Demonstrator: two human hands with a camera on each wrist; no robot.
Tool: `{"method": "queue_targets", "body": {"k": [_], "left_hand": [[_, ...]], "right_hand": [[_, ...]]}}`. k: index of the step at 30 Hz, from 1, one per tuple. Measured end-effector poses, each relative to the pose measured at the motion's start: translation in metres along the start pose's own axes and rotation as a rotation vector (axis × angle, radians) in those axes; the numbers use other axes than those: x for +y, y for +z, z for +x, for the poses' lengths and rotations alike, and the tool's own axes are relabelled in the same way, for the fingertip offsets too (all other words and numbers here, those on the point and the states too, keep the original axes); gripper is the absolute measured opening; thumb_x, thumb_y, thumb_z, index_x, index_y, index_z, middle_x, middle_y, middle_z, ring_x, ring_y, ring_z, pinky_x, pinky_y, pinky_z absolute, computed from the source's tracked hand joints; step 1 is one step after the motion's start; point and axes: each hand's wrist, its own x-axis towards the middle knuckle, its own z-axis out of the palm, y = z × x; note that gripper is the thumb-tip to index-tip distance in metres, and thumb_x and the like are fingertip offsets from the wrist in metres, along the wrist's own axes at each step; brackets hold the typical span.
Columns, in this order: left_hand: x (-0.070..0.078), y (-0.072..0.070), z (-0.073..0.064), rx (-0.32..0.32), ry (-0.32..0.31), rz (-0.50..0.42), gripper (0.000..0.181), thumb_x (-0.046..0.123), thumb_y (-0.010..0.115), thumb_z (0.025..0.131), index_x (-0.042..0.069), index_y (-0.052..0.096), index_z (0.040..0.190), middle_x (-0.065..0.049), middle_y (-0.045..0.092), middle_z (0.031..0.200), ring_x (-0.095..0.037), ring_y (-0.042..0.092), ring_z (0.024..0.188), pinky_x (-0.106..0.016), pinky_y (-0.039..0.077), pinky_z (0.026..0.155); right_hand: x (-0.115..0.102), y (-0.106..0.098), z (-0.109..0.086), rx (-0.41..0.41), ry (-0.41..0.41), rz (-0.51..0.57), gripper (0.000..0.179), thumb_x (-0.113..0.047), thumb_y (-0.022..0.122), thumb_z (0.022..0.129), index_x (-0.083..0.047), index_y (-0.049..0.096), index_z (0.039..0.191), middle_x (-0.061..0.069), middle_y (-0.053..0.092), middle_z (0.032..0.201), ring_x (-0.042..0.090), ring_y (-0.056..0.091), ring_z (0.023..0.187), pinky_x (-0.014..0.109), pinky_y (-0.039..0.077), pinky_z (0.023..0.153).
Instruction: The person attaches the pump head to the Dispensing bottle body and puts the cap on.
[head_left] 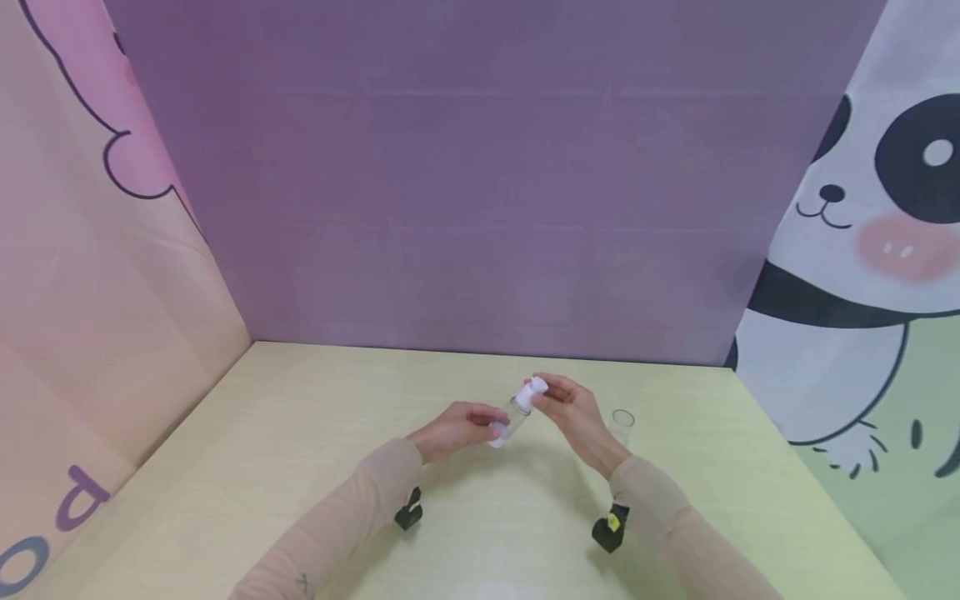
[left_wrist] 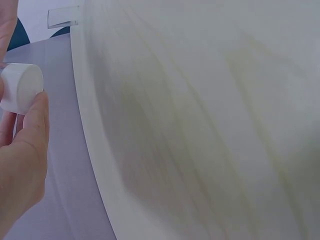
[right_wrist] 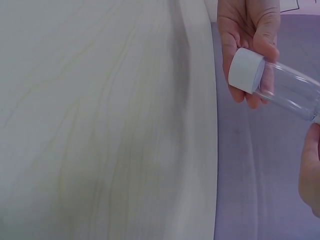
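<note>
A small clear pump bottle [head_left: 516,417] is held tilted above the table between both hands. My left hand [head_left: 459,429] grips its white base [right_wrist: 245,71], thumb on one side and fingers on the other. At the upper end, my right hand [head_left: 576,419] pinches the white pump head [head_left: 529,392] with thumb and fingers. In the right wrist view the transparent body [right_wrist: 290,92] looks empty, and the pump end runs out of frame. The left wrist view shows the white base [left_wrist: 29,89] at its left edge, against the left fingers.
Beyond the right wrist, a clear round container [head_left: 622,419] stands on the pale wood table [head_left: 300,433]. A purple backdrop [head_left: 480,192] rises behind the table, with printed cloth [head_left: 840,333] on the right side and another on the left. Black wrist mounts hang beneath both sleeves.
</note>
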Motion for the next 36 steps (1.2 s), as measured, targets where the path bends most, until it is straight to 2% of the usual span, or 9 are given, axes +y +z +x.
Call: {"method": "queue_targets", "body": {"k": [6, 11, 14, 24, 29, 36], "left_hand": [[0.0, 0.0, -0.001, 0.008, -0.005, -0.009, 0.029, 0.012, 0.059, 0.089, 0.007, 0.061, 0.117, -0.012, 0.058, 0.122, -0.02, 0.055, 0.105, -0.037, 0.046, 0.094], [0.0, -0.002, 0.002, 0.005, -0.006, 0.005, 0.028, 0.013, 0.06, 0.089, 0.008, 0.061, 0.116, -0.011, 0.058, 0.121, -0.02, 0.054, 0.105, -0.037, 0.045, 0.094], [0.0, -0.003, 0.003, -0.001, 0.003, 0.015, 0.028, 0.013, 0.06, 0.089, 0.008, 0.061, 0.116, -0.01, 0.059, 0.12, -0.019, 0.055, 0.105, -0.036, 0.045, 0.094], [0.002, -0.009, 0.004, -0.015, 0.004, 0.018, 0.029, 0.013, 0.06, 0.089, 0.008, 0.061, 0.117, -0.011, 0.059, 0.121, -0.02, 0.055, 0.106, -0.038, 0.045, 0.095], [0.001, -0.014, 0.006, -0.019, -0.003, 0.019, 0.029, 0.014, 0.06, 0.089, 0.008, 0.061, 0.117, -0.011, 0.059, 0.121, -0.02, 0.054, 0.106, -0.039, 0.044, 0.095], [0.003, -0.021, 0.01, -0.021, -0.007, 0.033, 0.028, 0.015, 0.06, 0.089, 0.009, 0.061, 0.116, -0.01, 0.058, 0.122, -0.02, 0.053, 0.107, -0.036, 0.045, 0.094]], "right_hand": [[0.001, 0.002, 0.0, 0.026, 0.014, -0.031, 0.049, -0.008, 0.065, 0.083, 0.002, 0.046, 0.127, 0.016, 0.055, 0.126, 0.009, 0.057, 0.101, 0.029, 0.043, 0.097], [0.002, 0.003, 0.003, 0.076, 0.029, -0.082, 0.047, -0.012, 0.068, 0.082, 0.0, 0.05, 0.123, 0.004, 0.062, 0.11, 0.011, 0.057, 0.097, 0.029, 0.045, 0.094], [0.003, 0.003, 0.005, 0.104, 0.03, -0.091, 0.043, -0.012, 0.069, 0.081, -0.002, 0.052, 0.119, 0.002, 0.062, 0.104, 0.012, 0.057, 0.095, 0.03, 0.045, 0.092], [0.008, 0.005, 0.009, 0.125, 0.027, -0.096, 0.046, -0.018, 0.07, 0.08, -0.004, 0.051, 0.121, 0.006, 0.06, 0.11, 0.015, 0.056, 0.098, 0.037, 0.043, 0.097], [0.008, 0.005, 0.012, 0.106, 0.018, -0.068, 0.052, -0.017, 0.067, 0.083, -0.005, 0.047, 0.129, 0.01, 0.056, 0.121, 0.012, 0.055, 0.103, 0.032, 0.043, 0.097], [0.003, 0.003, 0.013, -0.034, -0.043, 0.037, 0.055, -0.008, 0.06, 0.087, 0.003, 0.036, 0.135, 0.022, 0.04, 0.139, 0.005, 0.055, 0.108, 0.024, 0.041, 0.097]]}}
